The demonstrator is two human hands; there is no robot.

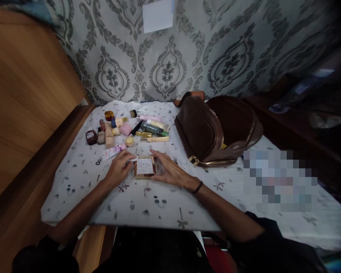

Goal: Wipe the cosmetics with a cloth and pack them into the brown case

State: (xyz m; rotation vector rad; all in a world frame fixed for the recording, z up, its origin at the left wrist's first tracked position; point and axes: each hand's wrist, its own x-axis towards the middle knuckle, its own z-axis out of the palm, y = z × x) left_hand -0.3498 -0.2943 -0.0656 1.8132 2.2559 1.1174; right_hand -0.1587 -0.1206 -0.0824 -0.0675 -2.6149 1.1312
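Observation:
A square compact (pixel 144 167) with a silver glitter top and a gold-brown rim lies in front of me on the patterned cloth. My right hand (pixel 170 170) grips its right side, thumb low and fingers along the far edge. Pinched in my left hand (pixel 119 167) is a small white piece of tissue (pixel 133 158), at the compact's upper left corner. Just beyond my left hand lies a white and purple tube (pixel 113 151). A small round pot with a cream-yellow lid (pixel 129 141) stands behind the compact.
Several cosmetics lie at the back left, among them a beige bottle (pixel 109 136), a pink sponge (pixel 125 129) and a green-capped clear bottle (pixel 153 129). An unzipped brown bag (pixel 199 129) stands to the right. A wooden panel (pixel 31 76) borders the left side.

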